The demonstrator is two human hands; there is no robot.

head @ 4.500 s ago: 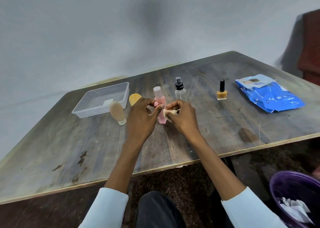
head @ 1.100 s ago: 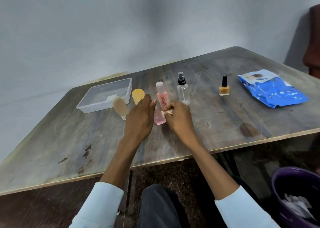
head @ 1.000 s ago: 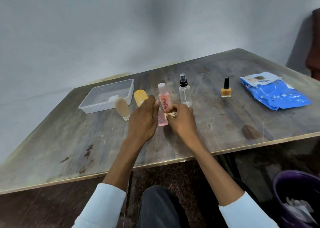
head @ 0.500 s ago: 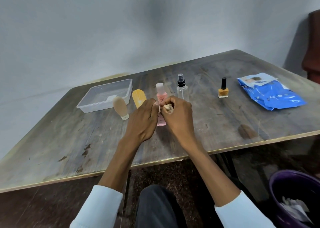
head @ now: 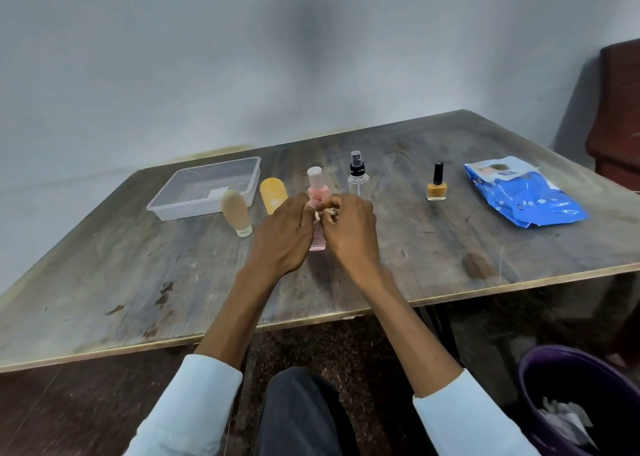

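My two hands meet over the middle of the wooden table [head: 138, 282]. My right hand [head: 349, 236] pinches a small stained whitish wad [head: 324, 213] and holds it against the fingertips of my left hand [head: 282, 236]. The fingers of that left hand point away from me, loosely bent, and hold nothing. Just behind the hands stands a pink bottle [head: 317, 187] with a white cap, its lower half partly hidden by my fingers.
Along the back stand a clear lidless tray [head: 194, 210], a beige tube [head: 235, 213], a yellow tube [head: 273, 192], a clear spray bottle [head: 358, 178] and an orange nail polish bottle [head: 436, 188]. A blue packet [head: 526, 199] lies right. A purple bin [head: 540, 369] with crumpled wipes sits on the floor.
My hands stayed together in front of the pink bottle. The right hand has kept shifting the wad against the left hand's fingertips. The objects on the table have not moved.
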